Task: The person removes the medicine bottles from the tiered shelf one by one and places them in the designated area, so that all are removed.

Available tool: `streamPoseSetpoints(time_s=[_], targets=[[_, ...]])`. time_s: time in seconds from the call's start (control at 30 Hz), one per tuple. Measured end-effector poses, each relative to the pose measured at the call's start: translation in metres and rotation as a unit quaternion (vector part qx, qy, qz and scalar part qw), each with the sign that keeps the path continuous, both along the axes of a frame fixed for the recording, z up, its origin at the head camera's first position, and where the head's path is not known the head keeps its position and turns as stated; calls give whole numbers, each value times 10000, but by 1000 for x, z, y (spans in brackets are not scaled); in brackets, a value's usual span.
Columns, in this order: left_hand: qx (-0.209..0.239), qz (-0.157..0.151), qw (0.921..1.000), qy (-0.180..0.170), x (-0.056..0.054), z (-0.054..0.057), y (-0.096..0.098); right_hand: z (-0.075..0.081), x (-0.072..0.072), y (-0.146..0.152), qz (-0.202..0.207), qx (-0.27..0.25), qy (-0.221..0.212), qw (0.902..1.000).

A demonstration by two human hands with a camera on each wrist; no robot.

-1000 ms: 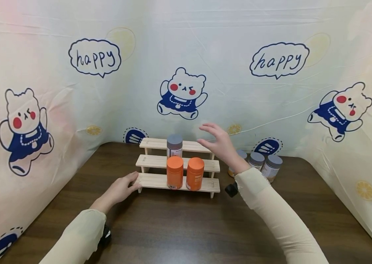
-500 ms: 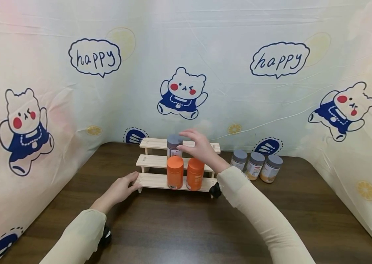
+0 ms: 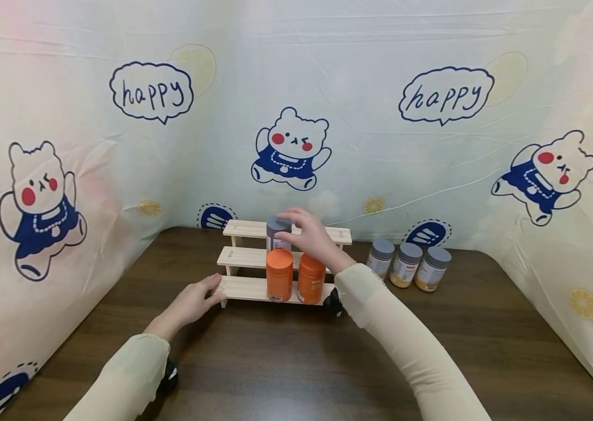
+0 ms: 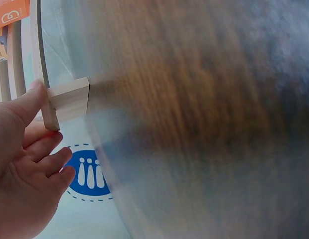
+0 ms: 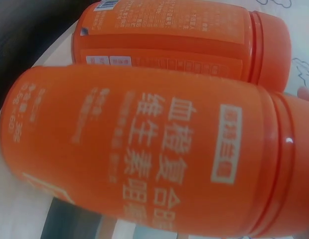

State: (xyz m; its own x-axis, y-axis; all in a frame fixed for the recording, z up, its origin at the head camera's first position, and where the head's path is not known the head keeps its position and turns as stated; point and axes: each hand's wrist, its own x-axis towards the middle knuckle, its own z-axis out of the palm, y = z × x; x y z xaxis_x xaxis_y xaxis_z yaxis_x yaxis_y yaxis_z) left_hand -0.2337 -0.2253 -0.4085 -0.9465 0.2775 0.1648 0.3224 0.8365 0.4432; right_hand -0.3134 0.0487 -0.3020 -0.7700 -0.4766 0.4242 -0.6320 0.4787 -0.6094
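A three-tier wooden rack (image 3: 244,286) stands mid-table. At its left end my left hand (image 3: 193,304) pinches the lowest board, thumb above and fingers beneath in the left wrist view. My right hand (image 3: 312,237) reaches over the rack and holds a grey-lidded bottle (image 3: 277,234) by its lid, thumb in front and fingers behind. That bottle's lower part is hidden behind an orange bottle (image 3: 279,278) on the lowest tier. A second orange bottle (image 3: 310,280) stands to its right, partly under my right wrist. Both orange bottles fill the right wrist view.
Three grey-lidded bottles (image 3: 404,269) stand in a row on the brown table (image 3: 286,362), right of the rack. Patterned cloth (image 3: 370,140) hangs behind the table and along both sides.
My right hand has moved left and down from above the rack's right side to the grey-lidded bottle, its fingers closing at the lid. The left hand stays on the rack.
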Motion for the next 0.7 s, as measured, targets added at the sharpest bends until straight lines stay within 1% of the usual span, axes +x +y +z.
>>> streamPoseSetpoints(time_s=[0.2, 0.43, 0.7], targets=[[9, -7, 10000, -6, -1, -1, -1, -2, -2, -4, 51, 69, -3, 10000], [13, -18, 10000, -14, -2, -2, -1, -2, -1, -6, 12, 91, -99, 9999], [5, -25, 10000, -8, -4, -4, -3, -2, -1, -8, -127, 212, -110, 9996]])
